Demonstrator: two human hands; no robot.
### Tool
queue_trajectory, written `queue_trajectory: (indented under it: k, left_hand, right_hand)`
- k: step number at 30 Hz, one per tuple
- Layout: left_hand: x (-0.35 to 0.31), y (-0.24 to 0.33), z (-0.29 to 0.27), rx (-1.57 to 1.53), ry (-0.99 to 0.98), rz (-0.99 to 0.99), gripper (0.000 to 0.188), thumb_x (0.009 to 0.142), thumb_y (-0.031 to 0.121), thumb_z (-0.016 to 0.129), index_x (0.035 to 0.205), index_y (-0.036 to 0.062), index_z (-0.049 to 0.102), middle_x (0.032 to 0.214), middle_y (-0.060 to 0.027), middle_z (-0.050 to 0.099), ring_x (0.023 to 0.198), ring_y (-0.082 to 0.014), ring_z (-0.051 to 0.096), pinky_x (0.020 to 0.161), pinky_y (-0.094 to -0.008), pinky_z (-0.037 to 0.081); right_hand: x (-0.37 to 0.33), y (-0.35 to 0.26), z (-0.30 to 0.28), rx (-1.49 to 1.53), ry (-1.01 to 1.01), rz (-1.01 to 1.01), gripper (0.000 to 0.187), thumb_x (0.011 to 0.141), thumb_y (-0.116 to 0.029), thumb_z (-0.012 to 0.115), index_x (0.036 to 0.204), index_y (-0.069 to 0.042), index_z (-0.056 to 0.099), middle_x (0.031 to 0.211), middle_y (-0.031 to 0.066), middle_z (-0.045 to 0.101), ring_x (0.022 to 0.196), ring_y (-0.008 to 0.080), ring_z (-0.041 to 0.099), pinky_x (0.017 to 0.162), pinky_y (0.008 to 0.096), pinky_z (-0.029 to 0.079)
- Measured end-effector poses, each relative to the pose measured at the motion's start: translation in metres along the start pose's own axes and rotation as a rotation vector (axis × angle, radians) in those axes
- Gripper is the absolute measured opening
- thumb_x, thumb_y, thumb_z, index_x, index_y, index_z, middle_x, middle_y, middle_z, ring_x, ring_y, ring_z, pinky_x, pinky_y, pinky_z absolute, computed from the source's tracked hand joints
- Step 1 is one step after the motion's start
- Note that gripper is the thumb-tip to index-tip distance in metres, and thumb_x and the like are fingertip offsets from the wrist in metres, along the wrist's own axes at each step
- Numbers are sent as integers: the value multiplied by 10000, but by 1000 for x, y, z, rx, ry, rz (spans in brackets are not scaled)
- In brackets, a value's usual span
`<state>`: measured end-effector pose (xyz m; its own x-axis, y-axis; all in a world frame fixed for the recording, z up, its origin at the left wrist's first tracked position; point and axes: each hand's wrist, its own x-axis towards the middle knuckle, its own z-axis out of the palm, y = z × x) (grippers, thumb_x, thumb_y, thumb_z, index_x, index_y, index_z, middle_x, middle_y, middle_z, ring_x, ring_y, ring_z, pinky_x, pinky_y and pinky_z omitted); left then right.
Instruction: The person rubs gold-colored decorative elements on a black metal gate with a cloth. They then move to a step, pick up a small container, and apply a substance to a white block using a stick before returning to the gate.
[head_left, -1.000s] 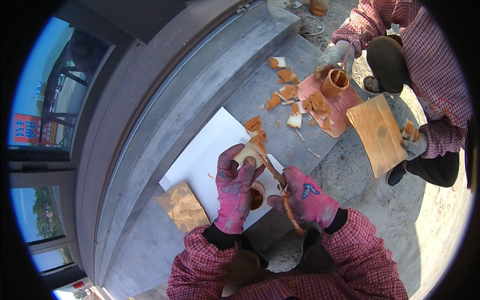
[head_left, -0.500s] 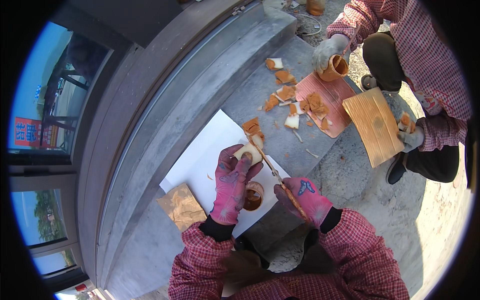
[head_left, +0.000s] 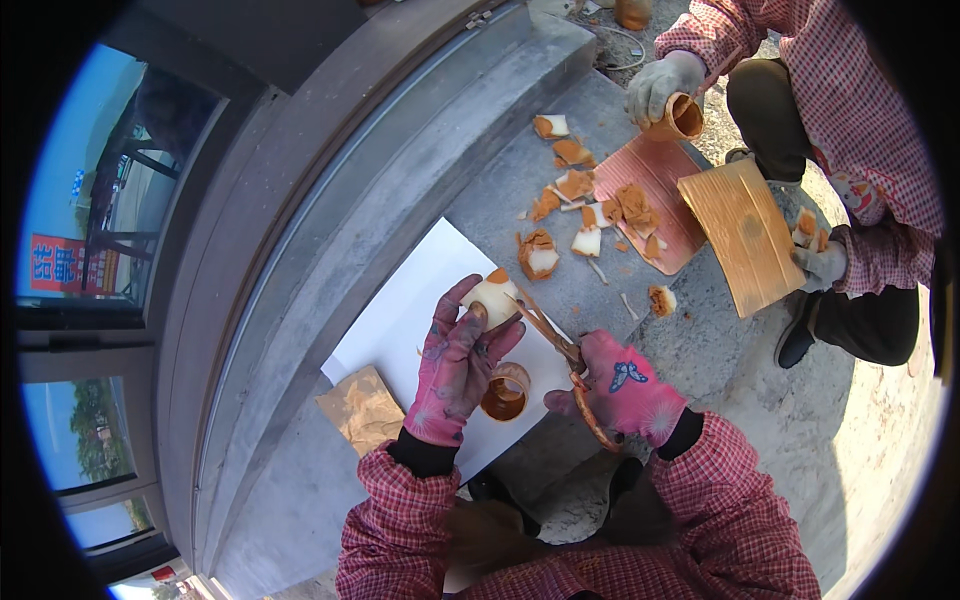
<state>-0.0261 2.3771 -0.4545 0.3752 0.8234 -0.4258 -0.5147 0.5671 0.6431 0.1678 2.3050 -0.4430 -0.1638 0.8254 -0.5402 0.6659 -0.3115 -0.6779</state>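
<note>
My left hand (head_left: 452, 362), in a stained pink glove, grips a white sponge-like piece (head_left: 492, 298) with a brown-stained corner. In my right hand (head_left: 622, 380), gloved in pink with a butterfly print, are brown-smeared scissors (head_left: 565, 350). Their blades stand apart beside the right edge of the white piece. Below my left hand, a small round pot (head_left: 506, 392) with brown contents stands on a white sheet (head_left: 400, 310). Beyond the blades, a brown-and-white chunk (head_left: 538, 254) lies on the grey step. A smaller brown-and-white scrap (head_left: 662, 300) lies farther right.
Several brown-and-white scraps (head_left: 587, 242) lie around a reddish board (head_left: 655, 190). At right, a co-worker's gloved hand (head_left: 668, 85) holds a brown pot (head_left: 678, 120); the other (head_left: 822, 265) grips a stained piece beside cardboard (head_left: 745, 245). Folded brown paper (head_left: 360, 408) lies at left.
The scissors have opened and moved slightly right. A brown-stained portion has come off the white piece, and new pieces lie on the step. The co-worker's pot has shifted and tilted.
</note>
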Motion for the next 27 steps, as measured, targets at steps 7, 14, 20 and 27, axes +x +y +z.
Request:
queue_trajectory:
  k: [7,14,20,27]
  left_hand:
    - [-6,-7,3,100,-35,-11,453,867,101,569,1279,48,390,1119,-139,570,1013,-271,599,898,-375,515]
    - [-9,-4,11,117,3,-14,420,877,72,534,1275,47,401,1099,-108,544,1024,-242,578,904,-373,510]
    - [-6,-2,7,70,5,-42,414,885,122,547,1264,35,406,1169,-158,531,1044,-312,575,880,-375,524]
    - [-7,5,-2,-89,-15,-123,419,884,184,547,1244,18,413,1123,-175,538,1008,-315,580,826,-378,543]
  right_hand:
    - [-2,-1,4,65,99,-12,565,717,-435,726,946,31,502,967,193,508,863,356,565,727,405,465]
    - [-2,-5,10,122,125,53,452,788,-441,653,819,-1,554,806,140,550,704,267,585,611,364,448]
    - [6,0,11,328,42,171,402,813,-405,648,779,-16,554,703,104,539,617,214,571,548,338,434]
    - [0,4,4,43,142,-45,537,724,-426,721,941,19,512,996,195,494,869,347,562,699,400,460]
